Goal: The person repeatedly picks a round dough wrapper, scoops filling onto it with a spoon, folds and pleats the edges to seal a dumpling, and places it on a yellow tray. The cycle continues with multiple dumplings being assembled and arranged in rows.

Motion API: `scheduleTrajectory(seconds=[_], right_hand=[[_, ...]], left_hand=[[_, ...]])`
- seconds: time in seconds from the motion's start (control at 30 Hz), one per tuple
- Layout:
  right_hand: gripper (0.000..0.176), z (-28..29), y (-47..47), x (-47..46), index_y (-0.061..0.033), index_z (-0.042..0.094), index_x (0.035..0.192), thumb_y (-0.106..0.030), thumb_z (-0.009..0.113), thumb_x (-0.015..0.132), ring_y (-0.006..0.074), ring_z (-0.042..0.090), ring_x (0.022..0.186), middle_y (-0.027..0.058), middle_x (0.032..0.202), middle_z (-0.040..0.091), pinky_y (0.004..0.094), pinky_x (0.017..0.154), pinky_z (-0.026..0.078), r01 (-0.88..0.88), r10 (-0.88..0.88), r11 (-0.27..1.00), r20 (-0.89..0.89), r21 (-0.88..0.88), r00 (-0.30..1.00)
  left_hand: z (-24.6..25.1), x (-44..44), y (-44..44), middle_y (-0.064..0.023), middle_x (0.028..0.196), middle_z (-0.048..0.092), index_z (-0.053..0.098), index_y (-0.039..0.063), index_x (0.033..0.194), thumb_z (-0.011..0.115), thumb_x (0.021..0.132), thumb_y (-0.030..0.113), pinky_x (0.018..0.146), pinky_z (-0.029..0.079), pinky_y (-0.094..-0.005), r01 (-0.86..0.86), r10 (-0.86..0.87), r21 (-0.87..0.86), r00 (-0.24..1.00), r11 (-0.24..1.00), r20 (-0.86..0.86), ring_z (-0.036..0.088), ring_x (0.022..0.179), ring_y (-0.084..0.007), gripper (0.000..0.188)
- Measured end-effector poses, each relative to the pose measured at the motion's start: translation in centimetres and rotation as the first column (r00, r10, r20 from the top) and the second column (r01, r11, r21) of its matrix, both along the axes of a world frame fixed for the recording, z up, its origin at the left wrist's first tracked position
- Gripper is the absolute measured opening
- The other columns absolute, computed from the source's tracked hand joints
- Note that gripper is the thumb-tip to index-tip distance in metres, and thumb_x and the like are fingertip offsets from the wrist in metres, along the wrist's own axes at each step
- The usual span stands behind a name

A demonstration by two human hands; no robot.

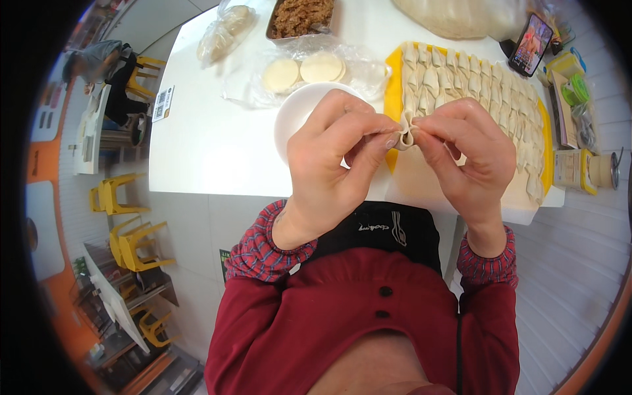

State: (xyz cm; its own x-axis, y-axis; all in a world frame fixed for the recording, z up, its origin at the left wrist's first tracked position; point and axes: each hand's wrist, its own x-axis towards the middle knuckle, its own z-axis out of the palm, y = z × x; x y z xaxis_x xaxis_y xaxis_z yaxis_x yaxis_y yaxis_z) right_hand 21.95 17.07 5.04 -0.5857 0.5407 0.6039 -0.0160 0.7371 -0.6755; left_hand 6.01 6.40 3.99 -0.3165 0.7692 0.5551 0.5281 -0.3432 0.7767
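Between my two hands is a folded dumpling (406,132) in pale dough, held up over the left edge of a yellow tray (393,79). My left hand (340,148) pinches its left side with thumb and forefinger. The right side is pinched by the fingertips of my right hand (464,143). Rows of shaped dumplings (469,79) fill much of the tray on a pale mesh liner (424,175). Partly hidden behind my left hand is a white bowl (291,116). Round dough wrappers (322,67) lie on clear plastic just beyond the bowl.
A metal pan of brown minced filling (302,19) and a plastic bag of dough (229,29) stand at the back of the white table (212,148). A phone (531,44) leans at the right, near a box (572,170). Yellow stools (118,193) and a seated person (106,69) are off to the left.
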Motion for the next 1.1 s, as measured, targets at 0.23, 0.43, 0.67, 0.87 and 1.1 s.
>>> scheduleTrajectory(seconds=[0.23, 0.43, 0.67, 0.87, 1.1], right_hand=[[0.030, -0.1, 0.3, 0.4, -0.0044, 0.077, 0.100, -0.002, 0.086, 0.072, 0.0083, 0.056, 0.070, 0.0023, 0.085, 0.065, 0.0217, 0.054, 0.038, -0.066, 0.066, 0.998, 0.021, -0.012, 0.998], [0.028, -0.4, 1.0, 0.7, -0.0044, 0.078, 0.098, 0.000, 0.086, 0.072, 0.0086, 0.057, 0.068, 0.0032, 0.086, 0.067, 0.0220, 0.054, 0.040, -0.055, 0.054, 0.998, 0.038, 0.042, 0.998], [0.023, -0.2, 0.9, 1.0, -0.0024, 0.077, 0.096, 0.003, 0.083, 0.074, 0.0107, 0.060, 0.069, 0.0049, 0.085, 0.068, 0.0229, 0.057, 0.045, -0.034, 0.037, 0.999, 0.065, -0.041, 0.997], [0.017, -0.1, 0.6, 0.7, 0.0010, 0.075, 0.094, 0.007, 0.076, 0.078, 0.0163, 0.064, 0.071, 0.0069, 0.081, 0.068, 0.0263, 0.061, 0.048, -0.037, 0.038, 0.999, 0.119, -0.006, 0.992], [0.011, -1.2, 0.2, -0.1, -0.0012, 0.063, 0.086, 0.003, 0.072, 0.081, 0.0291, 0.058, 0.065, 0.0107, 0.077, 0.056, 0.0349, 0.056, 0.046, -0.043, 0.037, 0.997, 0.090, 0.068, 0.995]], left_hand=[[0.6, 0.0, 0.1, -0.0072, 0.083, 0.059, 0.072, 0.001, 0.100, 0.074, 0.081, -0.005, 0.057, 0.046, -0.0261, 0.011, -0.013, -0.014, 0.995, 1.000, -0.096, 0.058, 0.066, -0.0145, 0.019], [0.2, -1.1, 1.2, -0.0058, 0.082, 0.058, 0.071, 0.001, 0.106, 0.075, 0.081, -0.003, 0.056, 0.045, -0.0257, 0.184, -0.181, -0.057, 0.982, 0.981, 0.045, 0.057, 0.065, -0.0134, 0.027], [0.5, -1.1, 0.7, -0.0065, 0.088, 0.063, 0.073, 0.000, 0.103, 0.076, 0.081, -0.006, 0.062, 0.049, -0.0241, 0.164, -0.169, -0.097, 0.984, 0.982, -0.051, 0.061, 0.073, -0.0121, 0.024], [0.4, -0.3, 0.8, -0.0075, 0.088, 0.066, 0.074, -0.001, 0.095, 0.075, 0.080, -0.009, 0.066, 0.052, -0.0251, 0.084, -0.091, -0.068, 0.989, 0.994, -0.113, 0.065, 0.076, -0.0143, 0.017], [-0.3, 0.7, 0.7, -0.0112, 0.082, 0.061, 0.066, -0.002, 0.088, 0.068, 0.081, -0.011, 0.057, 0.050, -0.0322, 0.018, -0.019, -0.006, 0.983, 1.000, -0.183, 0.064, 0.067, -0.0261, 0.011]])
